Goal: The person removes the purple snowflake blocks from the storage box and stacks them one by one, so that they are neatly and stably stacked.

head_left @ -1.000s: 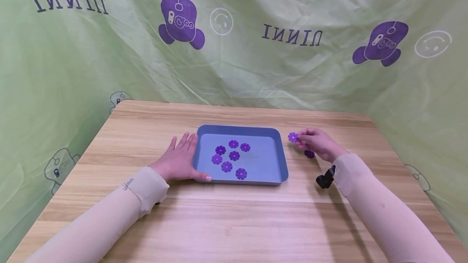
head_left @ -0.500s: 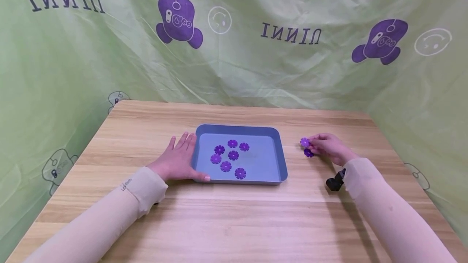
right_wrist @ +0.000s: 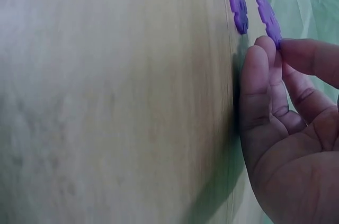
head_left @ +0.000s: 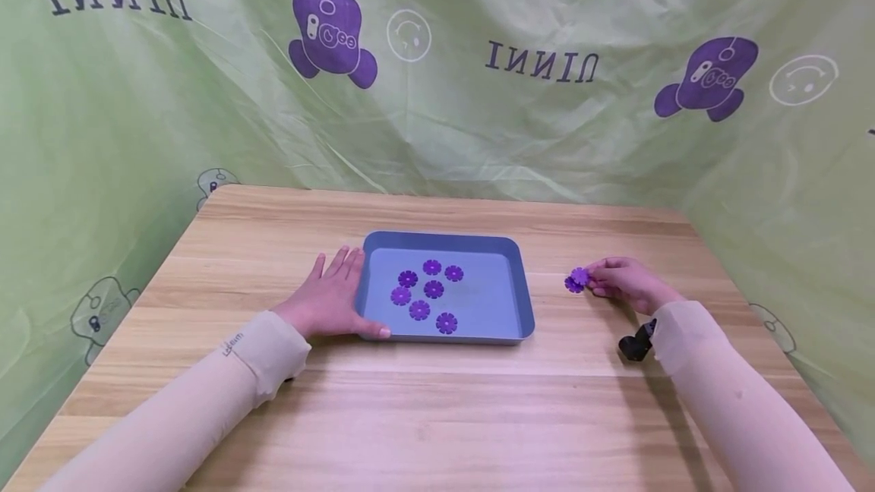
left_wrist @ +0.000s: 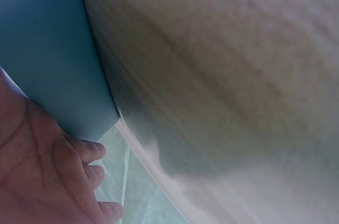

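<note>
Between thumb and fingertips my right hand (head_left: 632, 282) pinches a light purple snowflake disc (right_wrist: 269, 20), held just above the table. A darker purple snowflake disc (right_wrist: 239, 7) lies on the wood below it; in the head view the two overlap. My left hand (head_left: 328, 298) rests against the left side of a blue-grey tray (head_left: 529, 317), fingers spread straight along its wall and thumb at the front edge. Inside the tray several purple snowflake discs (head_left: 434, 289) lie flat, mostly in its left half. The left wrist view shows the palm beside the tray's outer wall (left_wrist: 53, 49).
A wood-grain table (head_left: 437, 416) bears everything. Green printed cloth (head_left: 437, 135) hangs behind the table and at both sides. A black wrist-camera piece (head_left: 637, 344) juts out under the right sleeve, low over the table.
My right hand has moved right and slightly toward me with the light purple disc, bringing it over the disc on the table. The left hand keeps its place at the tray.
</note>
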The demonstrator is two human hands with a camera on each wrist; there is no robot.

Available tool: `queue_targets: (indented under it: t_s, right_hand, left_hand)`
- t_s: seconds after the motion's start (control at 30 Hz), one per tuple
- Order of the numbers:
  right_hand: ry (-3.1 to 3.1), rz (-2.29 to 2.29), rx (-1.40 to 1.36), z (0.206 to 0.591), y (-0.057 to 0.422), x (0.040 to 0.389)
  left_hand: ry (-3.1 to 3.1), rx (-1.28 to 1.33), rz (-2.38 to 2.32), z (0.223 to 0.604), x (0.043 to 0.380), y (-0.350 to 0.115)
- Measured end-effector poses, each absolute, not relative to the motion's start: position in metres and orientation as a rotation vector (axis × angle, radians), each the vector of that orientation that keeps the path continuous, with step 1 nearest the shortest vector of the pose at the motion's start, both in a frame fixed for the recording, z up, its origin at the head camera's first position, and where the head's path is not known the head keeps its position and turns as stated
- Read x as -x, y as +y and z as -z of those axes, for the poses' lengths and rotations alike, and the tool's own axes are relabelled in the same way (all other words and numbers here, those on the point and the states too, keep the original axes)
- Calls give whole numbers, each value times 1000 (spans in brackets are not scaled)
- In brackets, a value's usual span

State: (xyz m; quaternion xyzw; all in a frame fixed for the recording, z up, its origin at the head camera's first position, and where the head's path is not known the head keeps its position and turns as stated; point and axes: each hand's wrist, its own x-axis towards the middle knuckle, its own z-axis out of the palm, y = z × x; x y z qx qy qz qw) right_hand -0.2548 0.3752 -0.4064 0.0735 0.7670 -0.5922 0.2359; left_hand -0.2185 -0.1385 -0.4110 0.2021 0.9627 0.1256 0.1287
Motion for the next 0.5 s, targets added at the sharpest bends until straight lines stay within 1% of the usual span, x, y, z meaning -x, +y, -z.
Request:
queue_targets:
  t_s: [0.5]
  right_hand:
    - [2161, 1521, -137, 410, 375, 258]
  left_hand:
    - [2792, -580, -353, 410, 219, -138]
